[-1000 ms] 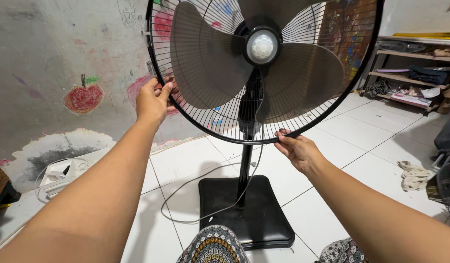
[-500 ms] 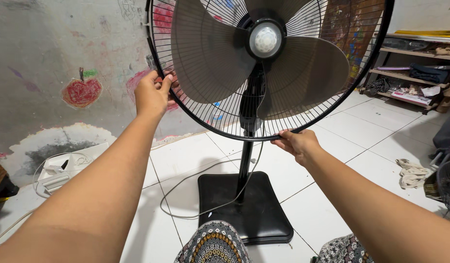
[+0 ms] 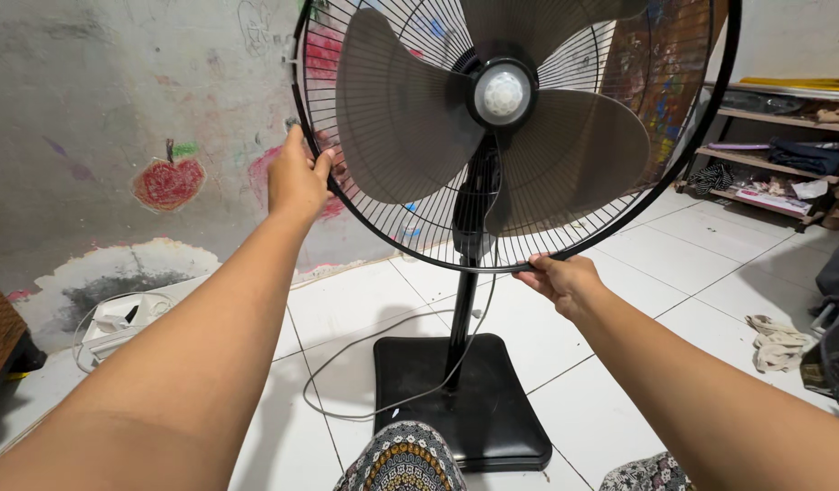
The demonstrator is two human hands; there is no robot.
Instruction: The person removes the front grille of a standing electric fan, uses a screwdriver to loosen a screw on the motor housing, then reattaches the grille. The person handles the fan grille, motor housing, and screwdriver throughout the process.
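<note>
Both hands clamp the fan's wire guard (image 3: 397, 223) — left hand (image 3: 297, 177) gripping its side rim, right hand (image 3: 558, 277) pinching the bottom edge.

A grey, stained wall (image 3: 119, 109) stands behind and to the left of the left hand, with a red apple drawing (image 3: 169, 180) on it, left of that hand and slightly lower. Below the drawing, well under the left hand, a white box with a coiled cord (image 3: 119, 318) lies on the white tiled floor (image 3: 692, 264). To the right of the right hand and higher, a wooden shelf (image 3: 774, 159) holds folded clothes and papers. Lower right of the right hand, a crumpled rag (image 3: 777, 341) lies on the tiles. A brown woven thing (image 3: 0, 332) shows at the far left edge
</note>
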